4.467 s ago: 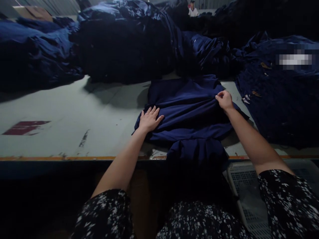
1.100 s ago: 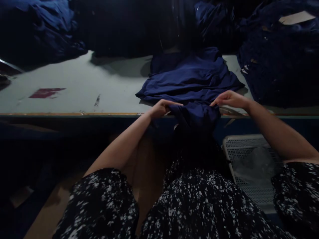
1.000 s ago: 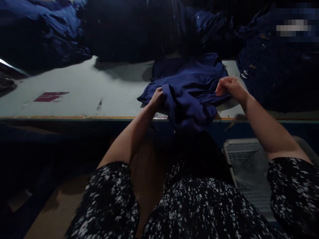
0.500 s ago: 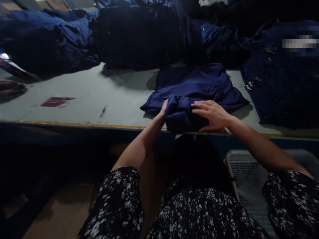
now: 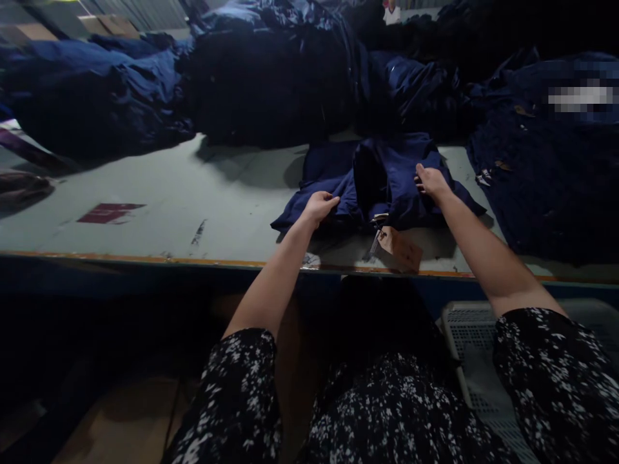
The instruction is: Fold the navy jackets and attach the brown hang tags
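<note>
Navy garment [image 5: 333, 183] spread on a pale green surface [image 5: 145, 222], just short of the near edge, its front part turned back into a dark, open fold instead of the earlier bunch. Newly in view, a brown card tag [image 5: 400, 249] on the surface right in front of the garment, joined to it by a thin cord, between the two hands and within easy reach. Left hand [image 5: 319, 207] on the garment's left side, fingers close together and curved over the cloth. Right hand [image 5: 432, 182] at the right side of the fold, fingers narrow, tips on the cloth. Real hold or mere touch, impossible to tell for either hand. Writing on the tag too small to read. Red mark [image 5: 111, 212] on the surface, nothing legible. Blurred patch [image 5: 583, 95] on a heap of navy cloth [image 5: 546, 180], unreadable. Black floral sleeves [image 5: 532, 367] at both arms; white mesh crate [image 5: 471, 316] below the edge.
</note>
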The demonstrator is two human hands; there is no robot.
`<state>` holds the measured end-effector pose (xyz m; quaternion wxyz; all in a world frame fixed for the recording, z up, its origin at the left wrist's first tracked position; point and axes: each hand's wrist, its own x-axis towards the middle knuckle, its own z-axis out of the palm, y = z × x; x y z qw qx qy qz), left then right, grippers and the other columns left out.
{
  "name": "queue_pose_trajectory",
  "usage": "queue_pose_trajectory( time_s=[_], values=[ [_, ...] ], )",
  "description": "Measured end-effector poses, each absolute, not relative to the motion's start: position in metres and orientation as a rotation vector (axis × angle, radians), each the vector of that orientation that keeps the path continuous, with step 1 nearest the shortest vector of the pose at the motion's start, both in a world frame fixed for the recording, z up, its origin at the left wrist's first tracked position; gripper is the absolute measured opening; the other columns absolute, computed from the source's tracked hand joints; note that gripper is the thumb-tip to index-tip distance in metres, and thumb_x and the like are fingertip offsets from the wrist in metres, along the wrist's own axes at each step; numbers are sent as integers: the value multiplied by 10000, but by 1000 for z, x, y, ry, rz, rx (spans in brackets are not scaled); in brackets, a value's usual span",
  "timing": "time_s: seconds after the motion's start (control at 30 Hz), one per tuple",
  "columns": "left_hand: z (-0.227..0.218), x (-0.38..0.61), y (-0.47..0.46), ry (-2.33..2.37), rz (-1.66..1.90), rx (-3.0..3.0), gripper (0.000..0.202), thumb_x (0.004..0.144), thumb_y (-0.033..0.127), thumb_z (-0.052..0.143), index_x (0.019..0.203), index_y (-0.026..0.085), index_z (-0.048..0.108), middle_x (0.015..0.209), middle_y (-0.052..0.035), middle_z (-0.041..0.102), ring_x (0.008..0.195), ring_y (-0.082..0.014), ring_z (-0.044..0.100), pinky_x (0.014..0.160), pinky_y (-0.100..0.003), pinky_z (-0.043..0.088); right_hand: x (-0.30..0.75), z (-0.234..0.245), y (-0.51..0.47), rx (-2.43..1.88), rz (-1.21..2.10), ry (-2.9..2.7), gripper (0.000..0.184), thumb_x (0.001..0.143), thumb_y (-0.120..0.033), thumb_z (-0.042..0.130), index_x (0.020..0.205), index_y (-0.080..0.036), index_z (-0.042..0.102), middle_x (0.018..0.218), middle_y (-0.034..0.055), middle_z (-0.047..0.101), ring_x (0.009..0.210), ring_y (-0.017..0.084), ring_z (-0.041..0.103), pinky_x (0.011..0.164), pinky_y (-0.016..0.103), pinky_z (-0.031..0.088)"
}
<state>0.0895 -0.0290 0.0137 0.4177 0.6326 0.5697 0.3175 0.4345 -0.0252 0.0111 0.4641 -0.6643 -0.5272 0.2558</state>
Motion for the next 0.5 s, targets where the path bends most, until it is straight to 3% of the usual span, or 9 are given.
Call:
queue_pose_trajectory(
  time_s=[0.13,0.2,0.27,0.37,0.5],
  values=[
    [7,90,-48,1515,793,1591,341,821,312,862,1027,193,618,599,97,444,497,-94,445,521,-221,388,450,-15,-59,-1592,365,-1715,336,908,-513,716,924,-188,801,1074,144,815,1025,314,768,968,490,626],
    [9,84,-55,1502,706,1619,337,808,288,877,992,200,609,599,102,425,497,-96,445,529,-224,401,456,-18,-75,-1566,288,-1908,264,881,-372,723,1003,-167,836,1160,163,812,1085,328,761,1008,484,608],
    [15,80,-55,1505,597,1681,292,814,299,871,900,207,607,606,84,449,518,-112,478,551,-238,428,459,-13,-81,-1571,248,-2006,256,884,-295,699,1051,-173,850,1171,154,816,1113,334,760,1034,488,595],
    [30,85,-36,1626,649,1900,205,863,314,808,801,206,645,671,16,594,648,-165,594,664,-269,483,453,5,-72,-1610,108,-1976,248,903,-263,675,1055,-199,860,1139,126,828,1126,337,757,1078,496,564],
    [46,118,8,1731,816,2127,155,941,300,689,849,188,743,911,-80,758,931,-231,698,873,-293,509,415,33,-42,-1594,112,-1925,240,919,-246,661,1037,-173,857,1031,108,836,980,282,776,965,395,587]
  ],
)
